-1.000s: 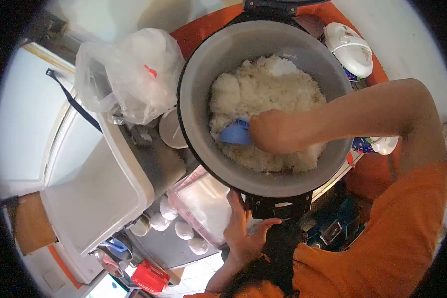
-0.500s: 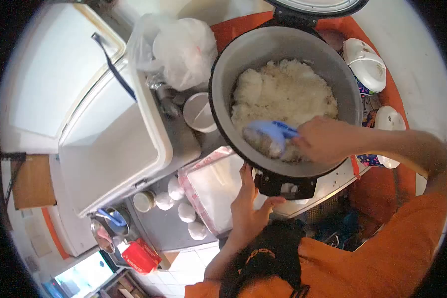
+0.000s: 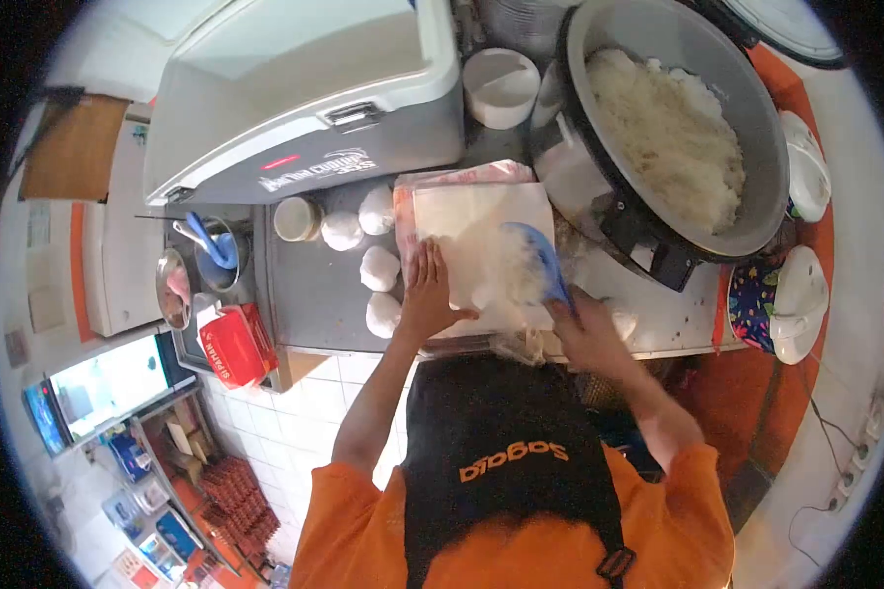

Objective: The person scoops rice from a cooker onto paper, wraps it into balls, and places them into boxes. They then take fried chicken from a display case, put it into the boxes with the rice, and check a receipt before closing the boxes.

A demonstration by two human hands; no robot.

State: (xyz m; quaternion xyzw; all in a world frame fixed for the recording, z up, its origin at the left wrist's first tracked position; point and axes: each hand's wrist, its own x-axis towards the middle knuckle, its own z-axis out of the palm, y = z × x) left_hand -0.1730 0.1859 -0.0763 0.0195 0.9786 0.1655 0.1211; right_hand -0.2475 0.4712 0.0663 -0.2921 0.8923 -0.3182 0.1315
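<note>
My right hand (image 3: 594, 339) grips a blue rice paddle (image 3: 550, 260), its head over a stack of wrapping paper (image 3: 457, 211) on the counter. White rice (image 3: 511, 265) lies on the top sheet against the paddle, slightly blurred. With fingers spread, my left hand (image 3: 428, 299) rests flat on the paper's left edge. To the right stands the lidless-topped rice cooker (image 3: 768, 162), its lid swung back, with a mound of cooked rice (image 3: 668, 137) inside. Left of the paper sit several white wrapped bundles (image 3: 379, 268).
A large cool box (image 3: 393, 137) stands open behind the bundles. Beside it are a white tub (image 3: 502, 88) and a small jar (image 3: 297, 219). Pots, one holding a blue-handled utensil (image 3: 221, 245), and a red packet (image 3: 236, 346) are at left. White-lidded containers (image 3: 801, 304) stand at right.
My right hand has brought the paddle out of the cooker to the paper, with rice now there. My left hand has let go of the cooker's edge and moved onto the paper. The view has shifted left.
</note>
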